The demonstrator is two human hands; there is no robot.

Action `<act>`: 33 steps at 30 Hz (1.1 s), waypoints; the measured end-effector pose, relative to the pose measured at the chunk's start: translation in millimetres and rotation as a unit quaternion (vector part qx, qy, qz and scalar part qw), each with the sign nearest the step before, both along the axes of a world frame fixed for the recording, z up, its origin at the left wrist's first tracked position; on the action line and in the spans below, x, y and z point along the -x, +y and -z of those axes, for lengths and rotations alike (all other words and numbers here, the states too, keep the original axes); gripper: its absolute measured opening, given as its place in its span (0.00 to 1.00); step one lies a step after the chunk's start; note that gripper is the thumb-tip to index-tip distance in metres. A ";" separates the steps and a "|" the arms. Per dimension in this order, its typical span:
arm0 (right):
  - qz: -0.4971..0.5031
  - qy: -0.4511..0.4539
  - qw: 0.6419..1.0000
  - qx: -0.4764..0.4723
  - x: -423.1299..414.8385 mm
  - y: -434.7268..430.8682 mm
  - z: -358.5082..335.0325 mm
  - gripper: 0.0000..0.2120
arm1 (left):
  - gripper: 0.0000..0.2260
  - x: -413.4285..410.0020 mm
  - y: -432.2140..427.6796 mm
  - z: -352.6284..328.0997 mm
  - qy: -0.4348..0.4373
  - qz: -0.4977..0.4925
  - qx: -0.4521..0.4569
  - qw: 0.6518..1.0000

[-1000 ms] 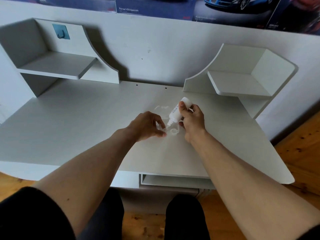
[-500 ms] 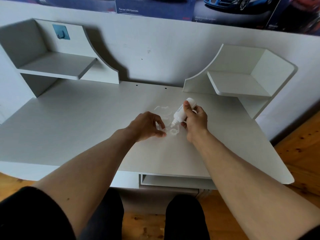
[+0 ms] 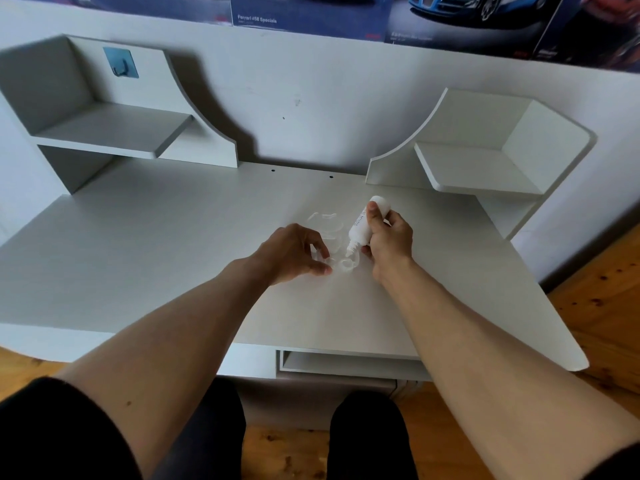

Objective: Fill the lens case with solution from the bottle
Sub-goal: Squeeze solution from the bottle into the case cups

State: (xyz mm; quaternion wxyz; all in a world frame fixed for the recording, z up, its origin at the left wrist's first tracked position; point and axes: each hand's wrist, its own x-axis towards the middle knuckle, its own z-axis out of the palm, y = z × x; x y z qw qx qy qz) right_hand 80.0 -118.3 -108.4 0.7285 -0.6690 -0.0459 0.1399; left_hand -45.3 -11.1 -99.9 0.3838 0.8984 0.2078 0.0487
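Hands worked at mid-desk (image 3: 173, 244). Our right hand (image 3: 389, 242) gripped the white bottle (image 3: 360, 230), tilted nozzle-down, its tip just above the right-hand well of the lens case (image 3: 341, 264). The case was clear plastic lying on the pale desk surface, so we could barely trace its outline. Our left hand (image 3: 294, 252) rested at the case's left end with fingers curled; whether they pinched it or only touched it, we could not tell. Faint clear pieces (image 3: 325, 225) lay just behind, too transparent to identify. Posters (image 3: 450, 15) above were cut off.
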 end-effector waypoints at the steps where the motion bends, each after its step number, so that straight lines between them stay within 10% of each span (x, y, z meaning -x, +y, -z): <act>1: -0.001 -0.004 1.000 0.003 0.0 0.5 -0.2 0.08 | 0.10 -0.2 -0.2 0.1 0.000 0.000 -0.001 1.000; 33: -0.033 -0.033 0.998 0.044 4.8 3.8 -7.1 0.10 | 0.09 0.0 0.2 -1.3 0.006 -0.001 0.001 1.000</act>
